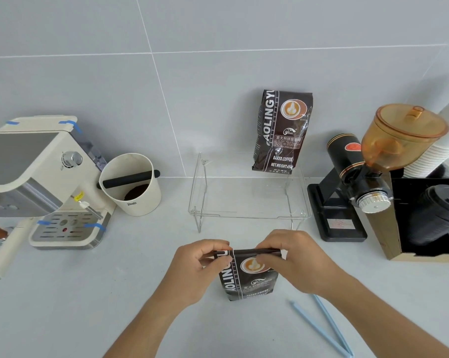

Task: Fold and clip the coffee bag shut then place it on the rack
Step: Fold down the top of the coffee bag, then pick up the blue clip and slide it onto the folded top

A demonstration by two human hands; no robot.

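Coffee bag (249,276): dark brown, printed front facing up, standing on the pale counter (89,306) near the front edge, in front of the rack. Top edge turned down into a flat fold.

Left hand (200,264): fingers (224,259) pinched closed on the left end of the bag's folded top.

Right hand (293,262): fingers (266,258) pinched closed on the right part of the same fold, thumb under, knuckles over.

Clip (324,326): long, pale blue, spread in a V, lying on the counter to the right of the bag and apart from it, beside the right forearm.

Rack (249,202): clear plastic stand on thin legs, behind the hands, against the tiled wall.

Second coffee bag (282,130): same print, upright on the rack's rear right part, leaning on the wall.

Espresso machine (42,182): cream, far left. Knock box (130,184): cream tub with a black bar, just right of the machine, dark grounds inside.

Grinder (357,177): black with an amber hopper, right of the rack. Paper cups (432,153): white stack, far right, with black lids (440,213) boxed below.
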